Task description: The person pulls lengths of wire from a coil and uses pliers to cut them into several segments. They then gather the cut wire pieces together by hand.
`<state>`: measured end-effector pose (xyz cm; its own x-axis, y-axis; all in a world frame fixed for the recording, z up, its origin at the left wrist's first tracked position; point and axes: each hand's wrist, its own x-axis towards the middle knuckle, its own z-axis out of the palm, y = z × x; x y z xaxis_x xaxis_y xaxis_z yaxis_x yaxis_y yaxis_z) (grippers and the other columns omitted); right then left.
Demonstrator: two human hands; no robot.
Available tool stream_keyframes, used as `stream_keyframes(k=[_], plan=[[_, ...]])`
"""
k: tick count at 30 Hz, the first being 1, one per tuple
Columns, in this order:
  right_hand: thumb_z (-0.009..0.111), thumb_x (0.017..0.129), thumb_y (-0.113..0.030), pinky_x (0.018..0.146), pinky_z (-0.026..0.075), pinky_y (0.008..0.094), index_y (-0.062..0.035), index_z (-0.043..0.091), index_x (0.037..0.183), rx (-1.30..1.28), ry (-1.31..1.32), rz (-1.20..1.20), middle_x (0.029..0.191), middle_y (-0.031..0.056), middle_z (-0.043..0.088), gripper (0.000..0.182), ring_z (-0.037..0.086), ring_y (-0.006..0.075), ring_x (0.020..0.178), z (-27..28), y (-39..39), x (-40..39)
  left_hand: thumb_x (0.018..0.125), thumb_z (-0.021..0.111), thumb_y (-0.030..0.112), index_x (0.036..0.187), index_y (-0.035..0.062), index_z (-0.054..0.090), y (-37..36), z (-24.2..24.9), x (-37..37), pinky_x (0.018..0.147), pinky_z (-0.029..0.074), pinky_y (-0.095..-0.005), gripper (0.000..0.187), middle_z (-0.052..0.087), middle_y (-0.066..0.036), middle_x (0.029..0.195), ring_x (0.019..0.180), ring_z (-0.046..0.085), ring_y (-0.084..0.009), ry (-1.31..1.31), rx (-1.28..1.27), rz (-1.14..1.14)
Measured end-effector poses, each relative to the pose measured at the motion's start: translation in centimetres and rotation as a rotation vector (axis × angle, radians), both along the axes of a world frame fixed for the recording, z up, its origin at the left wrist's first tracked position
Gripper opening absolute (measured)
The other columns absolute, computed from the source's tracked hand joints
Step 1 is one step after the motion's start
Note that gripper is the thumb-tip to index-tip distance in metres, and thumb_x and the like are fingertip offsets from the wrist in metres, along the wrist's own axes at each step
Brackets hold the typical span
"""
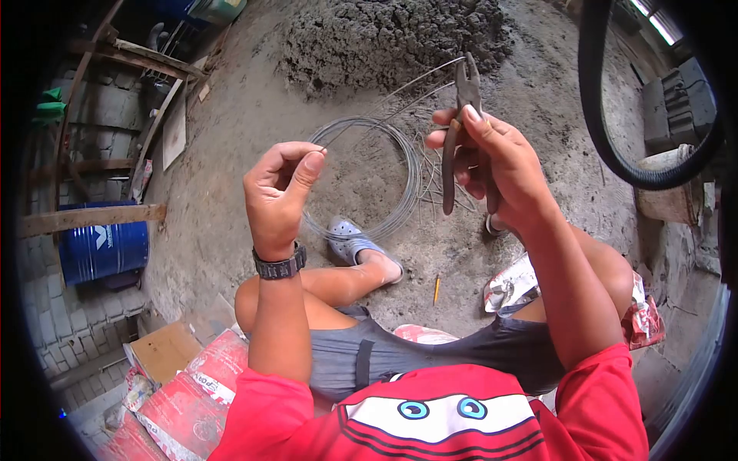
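My left hand (281, 188), with a dark watch on the wrist, is raised at the left with thumb and forefinger pinched on a thin metal wire (419, 80). The wire runs up and right to the jaws of a pair of pliers (467, 86). My right hand (500, 157) is wrapped around the pliers' handles, which are spread apart, jaws pointing up. Below both hands, a coil of wire (410, 165) lies on the ground around my left foot. Beside it is a scatter of short wire pieces (437, 180), partly hidden behind my right hand.
A heap of wet grey mortar (392, 38) lies ahead. A yellow pencil (437, 290) rests on the ground between my legs. Red and white cement bags (184, 407) lie at the lower left, a blue drum (105, 244) farther left. A black hose-like loop (592, 92) hangs at the right.
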<state>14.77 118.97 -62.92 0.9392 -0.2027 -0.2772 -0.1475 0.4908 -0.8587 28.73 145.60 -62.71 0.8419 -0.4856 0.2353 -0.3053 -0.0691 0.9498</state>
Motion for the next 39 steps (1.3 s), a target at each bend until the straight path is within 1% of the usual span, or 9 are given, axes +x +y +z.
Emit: stream_keyframes(k=[6,11,16,18,24,31,34,36,39], plan=[[0.059,0.110,-0.043,0.051,0.051,0.0233,0.0020,0.066,0.128,-0.466,0.088,0.070,0.105,0.0099,0.076,0.049,0.066,0.0101,0.065,-2.5,0.9,-0.4,0.100,0.077,0.011,0.103,0.0010,0.075,-0.3,0.0,-0.3,0.071,0.044,-0.0191,0.010,0.070,0.005,0.090,0.079,0.057,-0.0022,-0.020,0.130,-0.023],[0.059,0.110,-0.043,0.055,0.049,0.0306,0.0001,0.070,0.102,-0.575,0.202,0.213,0.070,0.0011,0.062,0.046,0.065,0.0106,0.062,-3.6,3.5,-0.4,0.100,0.076,0.010,0.103,0.0004,0.075,-1.3,-1.6,-0.4,0.069,0.045,-0.0195,0.009,0.069,0.006,0.088,0.078,0.058,-0.0012,0.021,0.265,-0.060],[0.058,0.110,-0.047,0.055,0.049,0.0315,-0.0007,0.069,0.100,-0.746,0.222,0.264,0.067,0.0021,0.060,0.048,0.064,0.0113,0.061,-4.3,4.2,-0.3,0.098,0.076,0.008,0.099,-0.0009,0.076,-2.2,-1.4,-1.0,0.065,0.046,-0.0216,0.009,0.070,0.003,0.084,0.074,0.059,-0.0022,-0.109,0.446,-0.126],[0.057,0.108,-0.043,0.074,0.048,0.0533,0.0049,0.064,0.093,-0.760,0.213,0.236,0.073,0.0248,0.065,0.050,0.067,0.0423,0.074,-4.3,4.5,-0.4,0.098,0.076,0.009,0.099,-0.0010,0.076,-2.4,-1.6,-1.0,0.064,0.047,-0.0218,0.010,0.070,0.002,0.083,0.074,0.059,-0.0026,-0.101,0.438,-0.132],[0.058,0.108,-0.043,0.075,0.048,0.0545,0.0049,0.066,0.094,-0.707,0.278,0.273,0.078,0.0275,0.066,0.050,0.067,0.0460,0.080,-4.1,4.6,-0.3,0.097,0.076,0.010,0.097,-0.0015,0.077,-2.5,-1.6,-1.1,0.063,0.047,-0.0226,0.012,0.071,0.001,0.081,0.071,0.060,-0.0034,-0.086,0.451,-0.141],[0.059,0.107,-0.044,0.076,0.049,0.0548,0.0041,0.065,0.090,-0.744,0.283,0.271,0.078,0.0277,0.066,0.051,0.067,0.0464,0.080,-4.2,4.6,-0.4,0.095,0.076,0.015,0.097,0.0001,0.077,-2.6,-2.1,-1.1,0.061,0.049,-0.0287,0.015,0.075,-0.007,0.082,0.067,0.065,-0.0112,-0.075,0.461,-0.142],[0.061,0.106,-0.040,0.072,0.050,0.0495,0.0028,0.069,0.102,-0.872,0.308,0.326,0.075,0.0205,0.067,0.044,0.069,0.0354,0.075,-4.5,4.5,-0.4,0.098,0.076,0.012,0.099,-0.0011,0.077,-2.6,-1.9,-1.1,0.065,0.048,-0.0227,0.013,0.071,0.002,0.081,0.072,0.061,-0.0036,-0.030,0.481,-0.159],[0.064,0.106,-0.036,0.075,0.053,0.0305,-0.0023,0.069,0.117,-0.543,0.125,0.357,0.097,0.0048,0.071,0.036,0.068,0.0126,0.093,-5.1,4.3,-0.6,0.098,0.077,0.012,0.099,-0.0010,0.077,-2.1,-2.0,-0.4,0.067,0.048,-0.0225,0.013,0.071,0.002,0.083,0.074,0.061,-0.0039,0.014,0.470,-0.134],[0.067,0.104,-0.031,0.078,0.053,0.0287,-0.0040,0.066,0.126,-0.068,0.068,0.382,0.110,0.0038,0.069,0.035,0.064,0.0107,0.099,-4.5,4.2,-0.8,0.098,0.077,0.012,0.100,-0.0008,0.077,-1.3,-1.8,0.7,0.071,0.048,-0.0222,0.013,0.072,0.003,0.085,0.078,0.061,-0.0041,0.098,0.362,-0.129]])
